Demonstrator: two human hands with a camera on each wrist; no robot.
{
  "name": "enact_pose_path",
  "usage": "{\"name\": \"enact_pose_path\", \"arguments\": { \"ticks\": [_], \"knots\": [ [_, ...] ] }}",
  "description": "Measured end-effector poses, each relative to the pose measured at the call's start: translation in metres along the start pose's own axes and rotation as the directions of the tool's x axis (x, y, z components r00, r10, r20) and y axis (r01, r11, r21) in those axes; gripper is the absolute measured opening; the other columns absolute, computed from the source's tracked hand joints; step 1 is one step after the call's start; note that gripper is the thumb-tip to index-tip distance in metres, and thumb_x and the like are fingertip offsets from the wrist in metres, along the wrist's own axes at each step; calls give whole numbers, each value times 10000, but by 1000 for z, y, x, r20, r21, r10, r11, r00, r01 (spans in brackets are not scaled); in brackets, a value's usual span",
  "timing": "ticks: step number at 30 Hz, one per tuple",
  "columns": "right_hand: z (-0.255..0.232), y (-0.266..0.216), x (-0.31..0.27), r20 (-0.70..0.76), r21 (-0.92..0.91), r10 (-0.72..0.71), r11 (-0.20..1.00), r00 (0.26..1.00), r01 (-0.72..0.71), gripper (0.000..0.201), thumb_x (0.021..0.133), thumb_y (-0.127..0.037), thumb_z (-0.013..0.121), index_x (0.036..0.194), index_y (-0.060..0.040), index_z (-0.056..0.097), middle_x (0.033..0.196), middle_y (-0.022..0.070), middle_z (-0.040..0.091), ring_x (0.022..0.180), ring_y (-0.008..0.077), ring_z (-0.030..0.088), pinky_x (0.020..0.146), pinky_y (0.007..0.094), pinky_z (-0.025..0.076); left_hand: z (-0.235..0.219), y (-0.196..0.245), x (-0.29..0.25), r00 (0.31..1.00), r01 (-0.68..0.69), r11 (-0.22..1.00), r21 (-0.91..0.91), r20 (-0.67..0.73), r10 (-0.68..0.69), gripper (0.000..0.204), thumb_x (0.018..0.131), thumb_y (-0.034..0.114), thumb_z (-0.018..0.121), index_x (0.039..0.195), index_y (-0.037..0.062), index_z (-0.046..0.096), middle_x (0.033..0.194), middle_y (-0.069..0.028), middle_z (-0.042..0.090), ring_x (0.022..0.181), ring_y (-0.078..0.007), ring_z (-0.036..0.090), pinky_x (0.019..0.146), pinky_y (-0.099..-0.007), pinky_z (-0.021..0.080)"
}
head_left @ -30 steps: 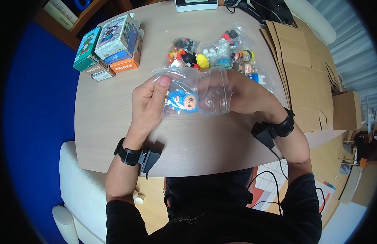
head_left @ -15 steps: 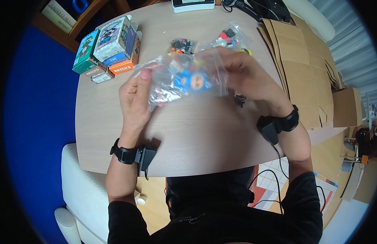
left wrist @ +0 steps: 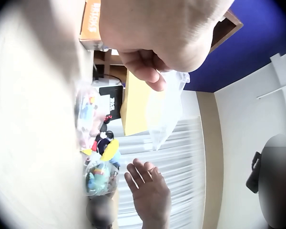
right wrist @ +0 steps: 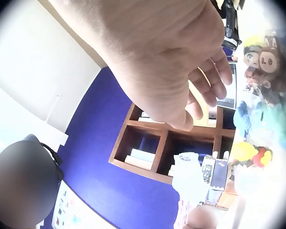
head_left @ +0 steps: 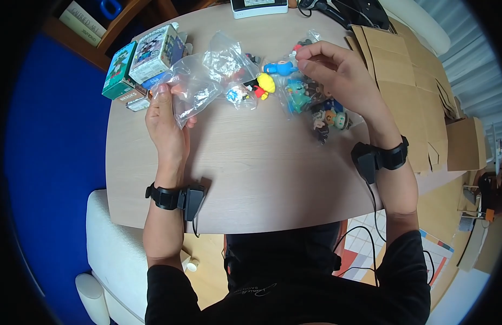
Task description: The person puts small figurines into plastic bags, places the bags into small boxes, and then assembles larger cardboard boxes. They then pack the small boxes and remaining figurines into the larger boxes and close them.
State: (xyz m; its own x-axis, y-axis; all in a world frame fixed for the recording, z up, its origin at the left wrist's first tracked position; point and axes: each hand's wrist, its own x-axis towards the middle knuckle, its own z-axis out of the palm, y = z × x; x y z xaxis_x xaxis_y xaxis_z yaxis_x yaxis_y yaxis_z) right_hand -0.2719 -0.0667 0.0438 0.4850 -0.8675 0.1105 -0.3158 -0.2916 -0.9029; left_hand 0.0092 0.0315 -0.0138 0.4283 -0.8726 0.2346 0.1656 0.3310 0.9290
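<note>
My left hand (head_left: 167, 119) pinches a limp transparent plastic bag (head_left: 199, 95) between thumb and fingers, over the left part of the table. Its upper end spreads to the right, and no figure shows inside. In the left wrist view, the bag (left wrist: 168, 109) hangs beside the fingertips. My right hand (head_left: 345, 81) hovers over the bagged toys at the right, fingers loosely bent and holding nothing. Just left of its fingertips lies a blue toy figure (head_left: 280, 67) on the pile. In the right wrist view, the blue figure (right wrist: 241, 117) is apart from the right hand (right wrist: 181, 71).
Bagged toy figures (head_left: 298, 95) lie at mid-table, with a yellow-headed figure (head_left: 266, 83) beside them. Several toy boxes (head_left: 153, 51) are stacked at the back left. Flattened cardboard (head_left: 402, 92) lines the right edge. A white device (head_left: 259, 7) stands at the back.
The blue figure has left the bag and now lies on the pile. My left hand has moved left with the bag; my right hand has let go of the bag and moved right.
</note>
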Motion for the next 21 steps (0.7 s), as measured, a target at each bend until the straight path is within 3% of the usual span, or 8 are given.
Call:
{"name": "enact_pose_path", "arguments": {
  "ticks": [4,7,10,13,16,19,21],
  "knots": [
    [-1,3,0,-19,32,-57,998,998,57,234,912,-181,669,1083,-23,647,907,62,686,842,112,625,742,252,501,0,-1,3,998,-3,1000,16,-65,4,288,1012,302,518,1030,33,619,792,-32,645,568,-47,564,431,-188,420],
    [-7,13,4,-31,37,-185,982,982,186,254,906,-193,677,1094,-26,642,904,53,678,818,102,612,678,241,503,1,5,6,990,-31,998,55,-133,38,241,993,224,540,1094,16,609,757,-15,619,589,-51,569,434,-192,425],
    [-16,13,3,-41,61,-170,983,985,173,274,896,-213,691,1090,-27,641,919,47,665,799,91,596,600,226,491,-17,2,15,978,-122,940,319,-123,168,269,962,155,544,1183,7,580,705,-4,579,569,-53,536,443,-206,415],
    [-19,7,-2,-62,77,-209,974,976,213,296,887,-233,702,1094,-30,640,939,49,654,799,81,584,534,212,466,-14,12,14,978,-74,930,360,-155,137,341,921,107,540,1247,8,551,658,3,536,540,-52,481,460,-212,388],
    [-21,4,-4,-50,-28,-254,967,966,253,303,889,-237,699,1102,-30,641,956,56,655,846,104,592,634,237,503,-13,26,5,986,88,864,496,-167,-4,413,881,96,549,1286,17,533,657,2,529,522,-57,437,470,-216,358],
    [-23,5,-4,-63,-83,-370,927,927,365,307,891,-236,695,1109,-26,642,963,57,658,905,134,597,783,263,506,-43,39,-1,991,131,723,678,-84,-101,463,849,90,556,1308,29,524,644,-5,522,526,-98,460,499,-246,396],
    [-28,-3,-7,-36,-94,-347,935,937,342,287,909,-168,674,1156,-31,626,1020,33,654,940,99,598,866,248,480,-57,55,-6,997,72,372,925,-58,-48,469,850,100,574,1314,48,525,707,-44,548,601,-132,503,565,-282,434]
  ]
}}
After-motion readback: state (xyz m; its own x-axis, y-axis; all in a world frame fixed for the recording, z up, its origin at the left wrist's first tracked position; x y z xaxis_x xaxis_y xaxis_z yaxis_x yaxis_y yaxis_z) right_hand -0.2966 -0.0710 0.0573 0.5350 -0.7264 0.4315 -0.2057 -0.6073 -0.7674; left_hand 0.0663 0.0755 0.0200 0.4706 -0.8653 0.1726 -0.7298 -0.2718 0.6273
